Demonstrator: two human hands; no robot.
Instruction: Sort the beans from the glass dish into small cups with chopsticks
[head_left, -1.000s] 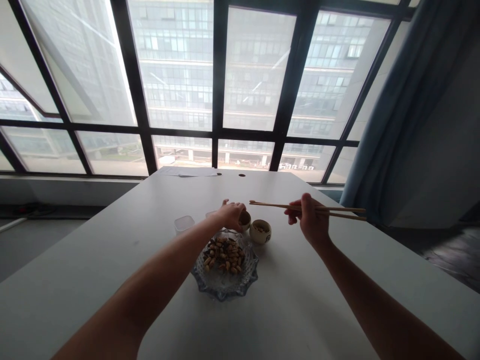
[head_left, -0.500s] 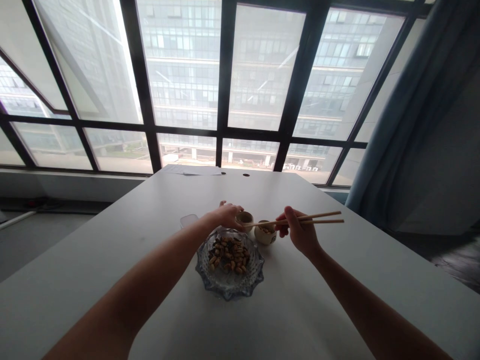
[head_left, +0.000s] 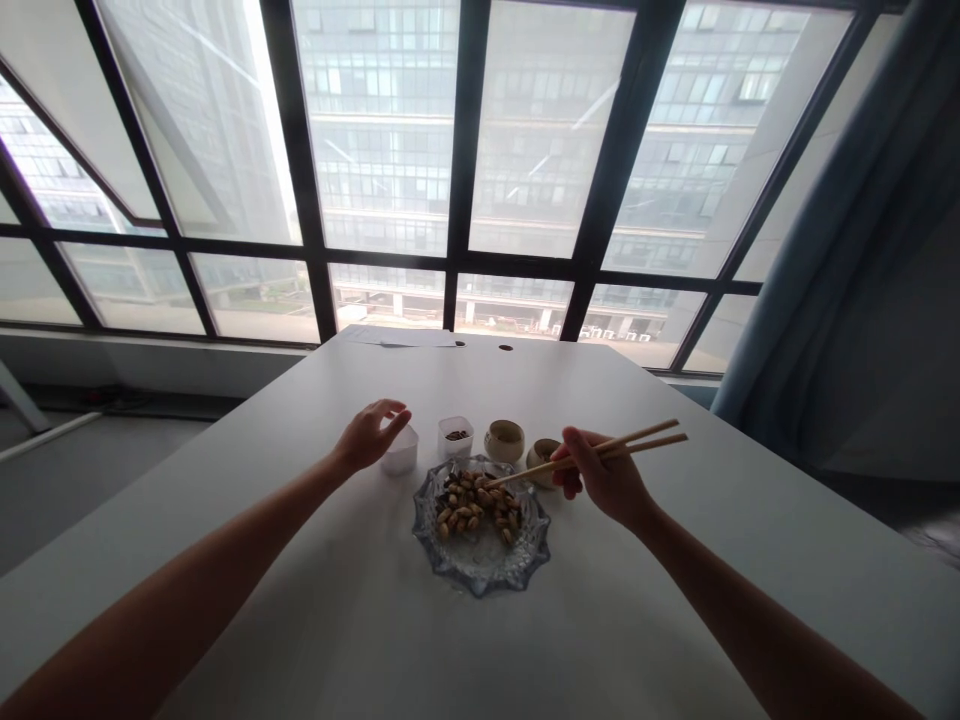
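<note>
One left hand point(head_left: 371, 435): forearm enters from lower left; hand extends forward over the white table point(head_left: 300, 560), fingers angled to the right, thumb apart from them. Grip released, nothing held. Hand at the left clear container; contact with its rim cannot be told.
Paper sheets point(head_left: 397, 336): at least 2, overlapping, at the far end of the table, near the window point(head_left: 390, 130).
Clear containers: 2, side by side. Left container point(head_left: 400, 456) partly behind the left hand, contents not readable. Right container point(head_left: 454, 449) holds small dark pieces point(head_left: 456, 435); number too small to count.
Glass dish point(head_left: 480, 577): 1, scalloped rim, in front of the containers and pots.
Nuts point(head_left: 460, 516): many, light brown, heaped with darker pieces in the dish, mostly toward its far side; overlapping, exact count not possible.
Round pots: 2. Left pot point(head_left: 504, 441) upright, opening visible. Right pot point(head_left: 541, 457) partly hidden by the right hand and chopsticks, contents unclear.
Chopsticks point(head_left: 525, 474): 2, slanting down leftward across the right pot, tips at the nuts; contact uncertain.
Right hand point(head_left: 606, 478): 1, forearm enters from lower right; fingers and thumb closed around the chopsticks, grasp near mid-length.
Curtain point(head_left: 817, 250): 1, blue, at far right.
</note>
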